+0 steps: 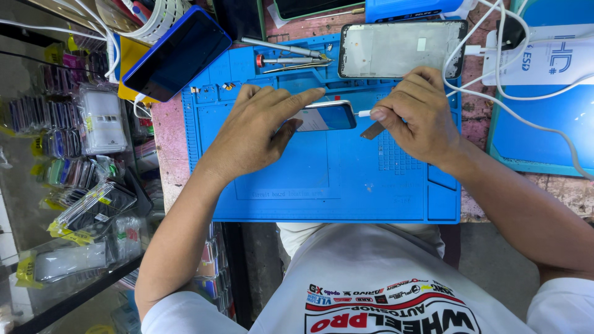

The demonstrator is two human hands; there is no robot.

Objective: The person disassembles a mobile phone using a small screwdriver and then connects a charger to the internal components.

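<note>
A smartphone (328, 115) with a blue, lit screen lies on edge over a blue repair mat (322, 179). My left hand (257, 127) grips it from the left, index finger stretched along its top edge. My right hand (414, 114) pinches the white plug of a charging cable (526, 117) at the phone's right end; the plug touches the port. A small flat grey tool (373, 130) sticks out under my right fingers.
A bare phone frame (399, 48) lies at the mat's top, with tweezers and a screwdriver (291, 57) beside it. Another dark phone (176, 54) leans at the upper left. White cables cross a second blue mat (557, 133) on the right. Packaged accessories (93, 154) fill shelves on the left.
</note>
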